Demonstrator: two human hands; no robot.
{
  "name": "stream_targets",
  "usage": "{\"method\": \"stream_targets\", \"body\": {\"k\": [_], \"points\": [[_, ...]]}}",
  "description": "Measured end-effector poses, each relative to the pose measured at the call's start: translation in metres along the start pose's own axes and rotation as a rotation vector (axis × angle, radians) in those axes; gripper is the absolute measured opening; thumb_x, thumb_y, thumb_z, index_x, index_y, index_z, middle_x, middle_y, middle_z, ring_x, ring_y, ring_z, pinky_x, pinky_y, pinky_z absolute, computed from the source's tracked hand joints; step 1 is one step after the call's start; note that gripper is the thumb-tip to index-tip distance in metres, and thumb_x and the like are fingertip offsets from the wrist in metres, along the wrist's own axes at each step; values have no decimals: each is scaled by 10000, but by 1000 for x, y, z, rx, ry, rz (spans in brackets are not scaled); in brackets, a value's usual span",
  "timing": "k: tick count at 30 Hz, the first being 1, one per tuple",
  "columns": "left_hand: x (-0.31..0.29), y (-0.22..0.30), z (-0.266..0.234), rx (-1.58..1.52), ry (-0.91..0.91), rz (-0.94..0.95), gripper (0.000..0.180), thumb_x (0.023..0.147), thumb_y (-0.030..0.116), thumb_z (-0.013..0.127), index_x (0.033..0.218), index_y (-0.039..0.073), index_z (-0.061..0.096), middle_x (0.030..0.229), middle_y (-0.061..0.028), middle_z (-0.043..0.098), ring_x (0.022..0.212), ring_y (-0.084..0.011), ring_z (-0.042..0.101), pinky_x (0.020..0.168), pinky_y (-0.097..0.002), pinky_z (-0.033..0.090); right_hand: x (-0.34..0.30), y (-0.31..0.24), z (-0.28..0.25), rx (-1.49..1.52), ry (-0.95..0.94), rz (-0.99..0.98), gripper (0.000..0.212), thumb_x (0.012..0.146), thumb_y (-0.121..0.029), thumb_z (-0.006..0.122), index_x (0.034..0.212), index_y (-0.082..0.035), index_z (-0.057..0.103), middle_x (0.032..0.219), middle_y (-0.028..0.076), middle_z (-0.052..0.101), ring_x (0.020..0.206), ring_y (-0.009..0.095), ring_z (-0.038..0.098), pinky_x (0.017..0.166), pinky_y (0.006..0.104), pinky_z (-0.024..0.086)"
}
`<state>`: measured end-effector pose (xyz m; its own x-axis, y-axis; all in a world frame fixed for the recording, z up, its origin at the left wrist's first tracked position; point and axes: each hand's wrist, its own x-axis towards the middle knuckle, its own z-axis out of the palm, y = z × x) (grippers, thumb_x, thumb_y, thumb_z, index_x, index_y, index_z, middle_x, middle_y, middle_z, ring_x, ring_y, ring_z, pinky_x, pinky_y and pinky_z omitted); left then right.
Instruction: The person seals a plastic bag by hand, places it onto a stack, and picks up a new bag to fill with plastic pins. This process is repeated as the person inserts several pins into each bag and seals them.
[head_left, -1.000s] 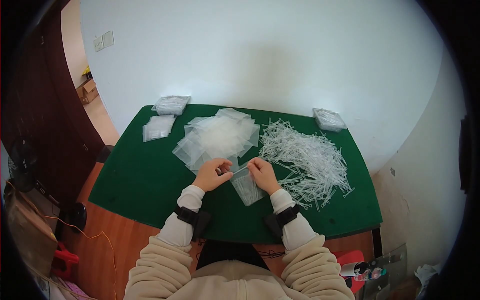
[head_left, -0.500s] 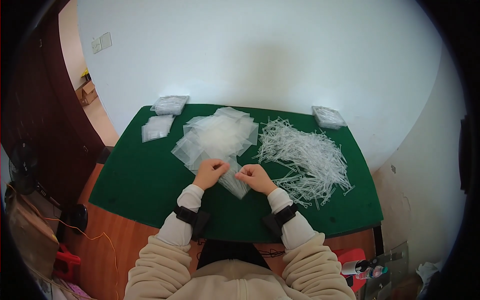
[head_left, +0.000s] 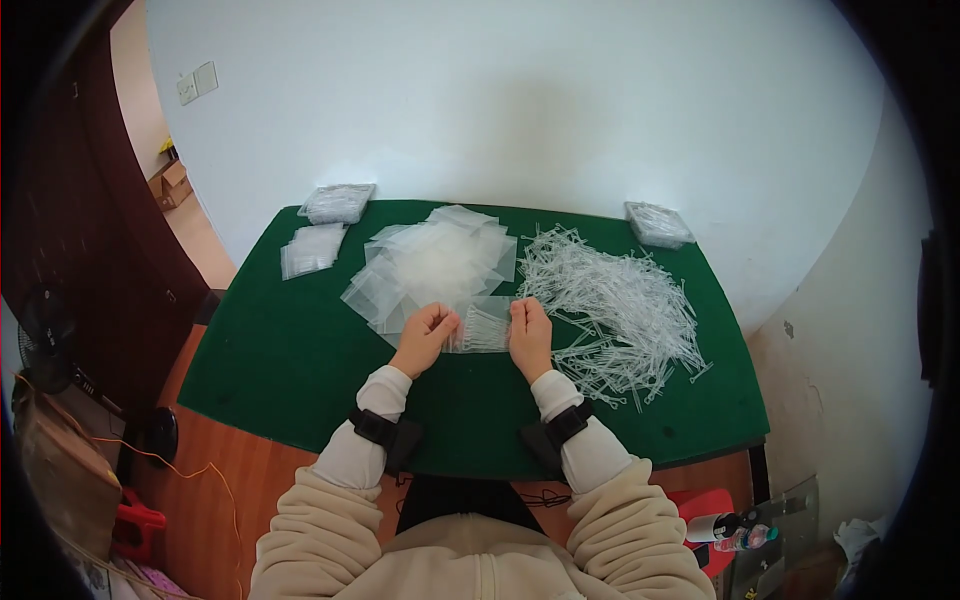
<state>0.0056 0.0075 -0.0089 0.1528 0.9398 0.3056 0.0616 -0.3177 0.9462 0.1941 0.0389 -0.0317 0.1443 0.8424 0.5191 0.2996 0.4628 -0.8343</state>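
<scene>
A clear bag [head_left: 484,332] of thin, clear plastic sticks is held sideways between the two hands, just in front of a heap of flat, translucent bags [head_left: 440,262] on the green desk [head_left: 280,350]. The left hand [head_left: 424,338] has its fingers closed on the bag's left end; the right hand [head_left: 531,332] has its fingers closed on the right end, though their tips are partly hidden, so the exact grip is hard to tell. Right of the heap spreads a loose pile of clear sticks [head_left: 625,315]. Packed bundles sit at the far left [head_left: 338,203] and far right [head_left: 659,225] corners, with flat filled packets [head_left: 313,250] near the left one.
</scene>
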Motion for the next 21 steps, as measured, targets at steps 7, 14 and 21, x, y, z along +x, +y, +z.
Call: {"method": "stream_targets", "body": {"k": [7, 14, 21], "points": [[-3, -1, 4, -104, 77, -35, 149, 920, 147, 508, 825, 40, 547, 695, 24, 542, 593, -39, 466, 534, -199, 373, -5, -13, -1, -95, 23, -65, 221, 906, -191, 492, 820, 11, 518, 668, 145, 539, 602, 246, 522, 584, 342, 418], [4, 3, -19, -298, 207, -133, 129, 907, 148, 527, 830, 49, 557, 686, 13, 545, 578, -65, 493, 530, -202, 398, -10, -10, 4, 67, -36, -36, 225, 906, -202, 506, 824, 5, 533, 643, 57, 513, 588, 132, 470, 554, 271, 386], [40, -9, -157, -21, 500, -192, 130, 877, 153, 564, 887, 26, 592, 716, -31, 593, 594, -100, 545, 515, -233, 454, -21, -15, 15, 63, -286, 73, 225, 895, -217, 536, 835, 0, 546, 638, -3, 478, 591, 59, 414, 532, 225, 350]]}}
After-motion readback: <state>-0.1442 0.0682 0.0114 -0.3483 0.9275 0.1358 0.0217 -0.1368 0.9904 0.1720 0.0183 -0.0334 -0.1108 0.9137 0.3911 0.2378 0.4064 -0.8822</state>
